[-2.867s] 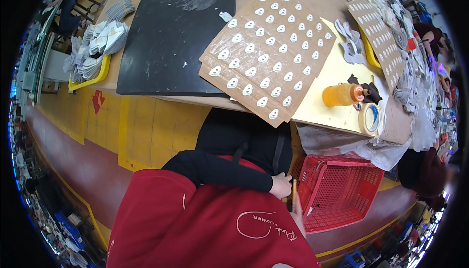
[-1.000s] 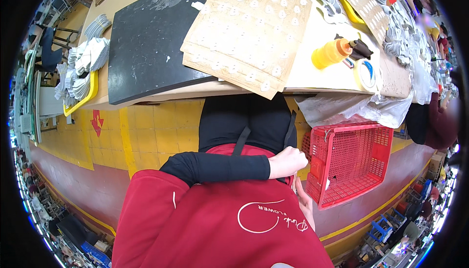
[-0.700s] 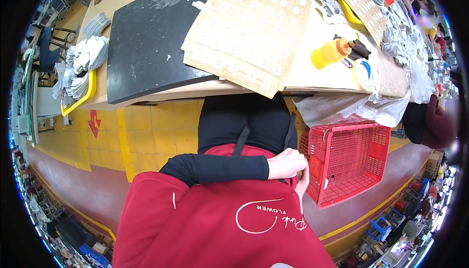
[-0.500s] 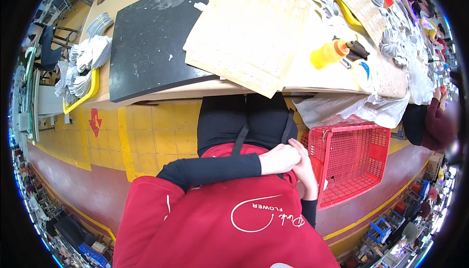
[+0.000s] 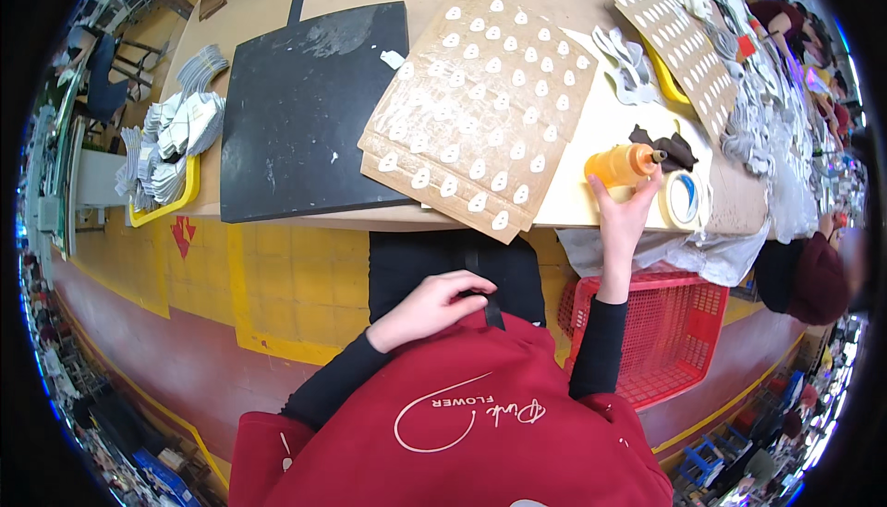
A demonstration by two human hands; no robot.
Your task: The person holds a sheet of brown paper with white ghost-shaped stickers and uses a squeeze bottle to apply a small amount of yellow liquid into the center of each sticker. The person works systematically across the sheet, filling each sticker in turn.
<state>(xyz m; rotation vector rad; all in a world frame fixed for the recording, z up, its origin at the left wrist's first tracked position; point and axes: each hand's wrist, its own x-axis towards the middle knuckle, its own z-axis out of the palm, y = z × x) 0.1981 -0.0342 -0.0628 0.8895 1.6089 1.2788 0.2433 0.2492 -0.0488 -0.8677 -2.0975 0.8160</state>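
Note:
My right hand (image 5: 626,216) reaches to the table's front edge. Its thumb and fingers close round an orange squeeze bottle (image 5: 617,166) with a dark nozzle, which lies on its side. Near my waist, my left hand (image 5: 434,305) rests with nothing visible in it, fingers extended and thumb apart. In front of me lie stacked brown sheets (image 5: 443,123) bearing rows of small white teardrop-shaped pieces. They overlap a black board (image 5: 309,119) on the left. Right of the bottle is a roll of tape (image 5: 682,198), with a dark crumpled cloth (image 5: 673,148) behind it.
A yellow tray (image 5: 191,183) of white and grey pieces sits at the table's left end. Another brown sheet (image 5: 679,54) leans over a yellow tray at right, near heaps of grey pieces (image 5: 753,133). A red plastic crate (image 5: 670,341) stands below the table on my right.
My hands were together at my waist and are now apart. The right one has gone forward to the orange bottle; the left stays near my lap. The view has tilted up.

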